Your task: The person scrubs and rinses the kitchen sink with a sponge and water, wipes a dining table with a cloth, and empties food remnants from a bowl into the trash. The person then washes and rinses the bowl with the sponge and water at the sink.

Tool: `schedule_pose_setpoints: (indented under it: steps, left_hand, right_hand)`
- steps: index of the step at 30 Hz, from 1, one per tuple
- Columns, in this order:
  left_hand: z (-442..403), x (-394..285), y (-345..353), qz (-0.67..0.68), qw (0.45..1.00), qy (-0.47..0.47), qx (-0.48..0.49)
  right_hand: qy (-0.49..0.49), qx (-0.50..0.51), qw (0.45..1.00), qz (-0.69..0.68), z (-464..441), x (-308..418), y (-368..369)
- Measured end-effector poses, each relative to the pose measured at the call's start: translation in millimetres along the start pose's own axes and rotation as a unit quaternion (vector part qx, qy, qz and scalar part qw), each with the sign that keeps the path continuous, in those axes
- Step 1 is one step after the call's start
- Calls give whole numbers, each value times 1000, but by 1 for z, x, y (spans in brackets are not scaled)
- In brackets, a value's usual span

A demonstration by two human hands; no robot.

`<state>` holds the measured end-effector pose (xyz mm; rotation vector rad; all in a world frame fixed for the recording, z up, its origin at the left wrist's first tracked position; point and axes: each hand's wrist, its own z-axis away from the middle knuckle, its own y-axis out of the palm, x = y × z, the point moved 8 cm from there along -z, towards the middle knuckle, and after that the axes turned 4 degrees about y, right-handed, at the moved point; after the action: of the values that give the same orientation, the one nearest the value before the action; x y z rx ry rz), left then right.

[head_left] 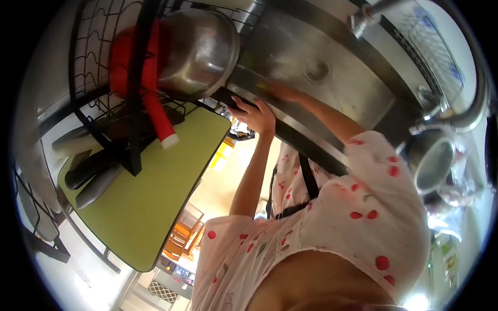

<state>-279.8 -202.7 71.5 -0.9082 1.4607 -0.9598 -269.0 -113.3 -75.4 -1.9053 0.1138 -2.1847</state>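
My left hand [254,117] rests on the front rim of the steel sink [290,39], its fingers apart and holding nothing. Inside the sink, close to the same rim, is my right hand [284,92], reaching down to the basin floor. Blur and shade smear its fingers. A faint greenish-yellow patch shows at the fingertips, but I cannot make out what it is. The round drain [317,69] lies beyond that hand.
At the left, a black wire rack [93,67] holds a steel bowl [199,52] and a red plastic item with a handle [155,111]. Below are a green board [140,207] and several knives [98,187]. A faucet [363,23] overhangs the sink; a pot [434,165] stands right.
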Motion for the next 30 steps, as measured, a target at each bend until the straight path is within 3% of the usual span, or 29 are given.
schedule_pose_setpoints:
  steps: [2, 3, 5, 6, 7, 9, 10, 11, 12, 14, 15, 17, 19, 20, 22, 24, 27, 28, 30]
  left_hand:
    - [0, 5, 3, -11, 1000, 3, -5]
    - [0, 5, 3, -14, 1000, 7, -5]
    - [2, 5, 3, -14, 1000, 17, -9]
    - [1, 5, 3, -11, 1000, 21, -12]
    - [1, 2, 1, -6, 1000, 17, 0]
    - [1, 2, 0, -1, 1000, 7, 6]
    - [0, 2, 2, 2, 1000, 1, 9]
    - [0, 3, 2, -11, 1000, -14, 20]
    - [0, 5, 3, 2, 1000, -15, 22]
    - [-1, 8, 7, -28, 999, 32, -9]
    - [-1, 9, 8, -22, 999, 31, -17]
    - [-3, 7, 11, -15, 999, 31, -14]
    - [0, 8, 7, -24, 999, 25, 5]
    - [1, 8, 7, -59, 997, 40, -17]
    - [1, 2, 2, -31, 996, 63, -46]
    - [4, 2, 5, -35, 999, 31, -7]
    - [4, 11, 13, -52, 998, 45, -3]
    - [5, 12, 19, -73, 995, 69, -17]
    - [7, -3, 2, -57, 998, 32, -8]
  right_hand:
    - [259, 61, 953, -146, 151, -48, 4]
    - [361, 69, 924, -104, 222, -43, -7]
    - [374, 13, 926, -57, 319, -97, 9]
    - [376, -20, 926, -35, 334, -114, 19]
    - [421, -9, 901, -102, 296, -74, 8]
    - [403, 20, 914, -30, 215, -100, 18]
    - [352, -83, 917, -169, 146, -61, 5]
    - [223, -69, 972, -19, 74, -42, 4]
    - [290, -31, 950, -109, 5, -58, 16]
    - [13, -99, 994, 47, -100, -53, 20]
    - [-39, -134, 986, 92, -135, -60, 25]
    - [-89, -126, 986, 59, -120, -26, 9]
    - [-156, -136, 977, -44, -19, 37, -14]
    - [197, 70, 972, -108, 18, -20, 1]
    - [277, 82, 954, -78, 152, -22, -4]
    - [376, 48, 925, -26, 271, -39, -5]
    - [445, 103, 889, 32, 343, -35, -7]
    - [472, 156, 863, 92, 360, -35, -11]
    - [510, 256, 796, 203, 381, -41, -28]
